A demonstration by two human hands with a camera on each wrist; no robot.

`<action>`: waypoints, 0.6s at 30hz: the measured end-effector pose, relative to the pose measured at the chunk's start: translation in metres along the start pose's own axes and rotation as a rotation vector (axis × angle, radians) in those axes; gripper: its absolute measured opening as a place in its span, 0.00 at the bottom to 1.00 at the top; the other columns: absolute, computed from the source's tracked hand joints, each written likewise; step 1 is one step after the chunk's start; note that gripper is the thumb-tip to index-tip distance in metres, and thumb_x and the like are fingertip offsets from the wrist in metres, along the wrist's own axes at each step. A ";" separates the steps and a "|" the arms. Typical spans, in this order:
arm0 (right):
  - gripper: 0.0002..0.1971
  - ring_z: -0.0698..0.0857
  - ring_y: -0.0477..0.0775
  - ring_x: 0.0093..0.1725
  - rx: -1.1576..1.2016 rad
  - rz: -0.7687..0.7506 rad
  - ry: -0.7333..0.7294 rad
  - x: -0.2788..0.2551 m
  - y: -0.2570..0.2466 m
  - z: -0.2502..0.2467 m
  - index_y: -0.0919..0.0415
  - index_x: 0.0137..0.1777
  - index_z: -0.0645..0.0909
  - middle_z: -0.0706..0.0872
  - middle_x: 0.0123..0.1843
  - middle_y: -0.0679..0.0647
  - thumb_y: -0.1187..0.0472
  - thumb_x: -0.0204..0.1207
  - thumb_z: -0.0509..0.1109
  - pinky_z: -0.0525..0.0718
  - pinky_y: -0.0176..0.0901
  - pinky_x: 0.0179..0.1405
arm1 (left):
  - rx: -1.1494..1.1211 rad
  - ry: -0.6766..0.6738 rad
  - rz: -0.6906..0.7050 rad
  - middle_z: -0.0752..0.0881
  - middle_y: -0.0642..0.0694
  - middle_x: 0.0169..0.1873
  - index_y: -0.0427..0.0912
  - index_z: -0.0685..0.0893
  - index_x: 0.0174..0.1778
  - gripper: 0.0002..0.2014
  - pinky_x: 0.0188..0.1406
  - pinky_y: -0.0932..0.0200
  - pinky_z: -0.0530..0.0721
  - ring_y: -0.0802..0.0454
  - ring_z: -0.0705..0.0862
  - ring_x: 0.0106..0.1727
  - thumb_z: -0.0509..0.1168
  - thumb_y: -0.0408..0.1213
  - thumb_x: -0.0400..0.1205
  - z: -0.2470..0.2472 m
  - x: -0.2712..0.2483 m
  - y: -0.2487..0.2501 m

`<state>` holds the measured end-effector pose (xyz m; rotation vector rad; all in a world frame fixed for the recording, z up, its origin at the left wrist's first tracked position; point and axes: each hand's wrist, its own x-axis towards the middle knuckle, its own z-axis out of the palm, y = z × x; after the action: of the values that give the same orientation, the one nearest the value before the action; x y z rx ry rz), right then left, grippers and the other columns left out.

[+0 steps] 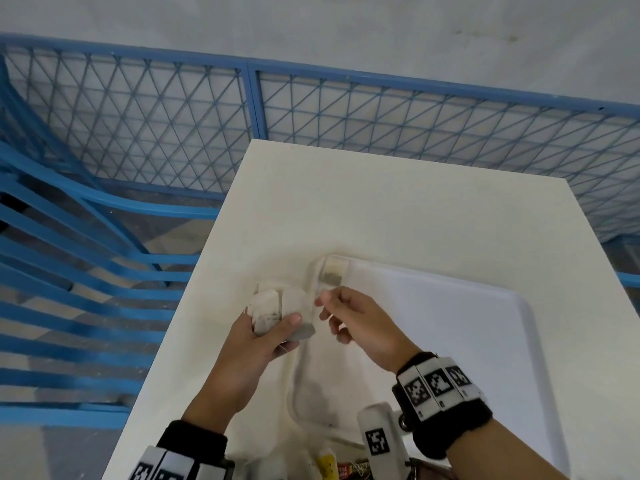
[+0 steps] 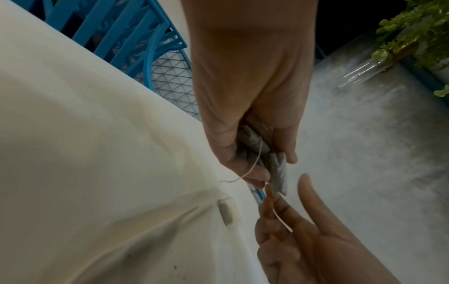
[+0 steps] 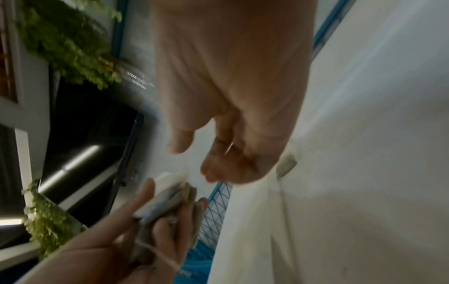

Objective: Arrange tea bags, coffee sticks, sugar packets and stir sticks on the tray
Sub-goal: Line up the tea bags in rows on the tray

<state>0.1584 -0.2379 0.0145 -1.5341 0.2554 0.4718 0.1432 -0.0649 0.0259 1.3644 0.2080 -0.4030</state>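
Just left of the tray [image 1: 450, 306], the left hand [image 1: 256, 344] clamps a bundle of tea bags [image 1: 273, 315]. Right hand [image 1: 360, 323], fingers loosely apart and holding nothing, is nearer the tray's far-left corner.

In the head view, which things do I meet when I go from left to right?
Blue chair → left hand holding tea bags → right hand → white tray.

no text can be read anywhere.
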 end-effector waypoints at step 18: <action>0.06 0.87 0.50 0.37 0.337 0.041 -0.028 -0.009 0.016 -0.022 0.66 0.38 0.78 0.84 0.39 0.59 0.74 0.73 0.69 0.87 0.36 0.44 | -0.050 0.071 -0.041 0.90 0.45 0.40 0.39 0.83 0.50 0.10 0.43 0.59 0.89 0.50 0.89 0.44 0.61 0.22 0.80 0.010 0.008 -0.009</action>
<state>0.1460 -0.2610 0.0036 -1.1947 0.3276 0.4567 0.1462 -0.0771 0.0167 1.3282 0.3039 -0.3816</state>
